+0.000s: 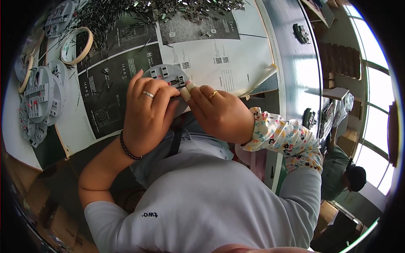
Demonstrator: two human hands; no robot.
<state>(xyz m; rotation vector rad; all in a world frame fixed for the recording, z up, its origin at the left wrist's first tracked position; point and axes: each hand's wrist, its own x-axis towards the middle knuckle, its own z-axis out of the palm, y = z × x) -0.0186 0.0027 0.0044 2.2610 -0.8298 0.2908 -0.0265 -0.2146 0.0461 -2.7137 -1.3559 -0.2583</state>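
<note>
Grey round plastic disc with slotted fittings [165,75] is held at the near edge of the surface [253,55], both hands on it, close to the person's chest. Left hand [147,111]: fingers curled over the disc's near-left part, gripping it; silver ring on one finger, dark bead bracelet [128,148] at the wrist. Right hand [221,114]: fingers closed, pale taped fingertips [188,89] pressed against the disc's right edge just beside the left hand's fingertips; gold ring on one finger, floral fabric sleeve cover [284,139] on the forearm. Whether a small part is pinched between the taped fingertips cannot be told. Under the disc lie dark printed cardboard sheets [109,80] and a white printed sheet [236,55]. Far edge of the surface: a heap of small grey metal clips [168,8]. Left side: a stack of similar grey round discs [40,99], more of them further back [59,17], and a pale wooden hoop [76,45] between. Well apart on the right, two small dark parts [302,33] [309,118] on the bare grey strip. Another person in a dark cap [356,177] sits at lower right.
</note>
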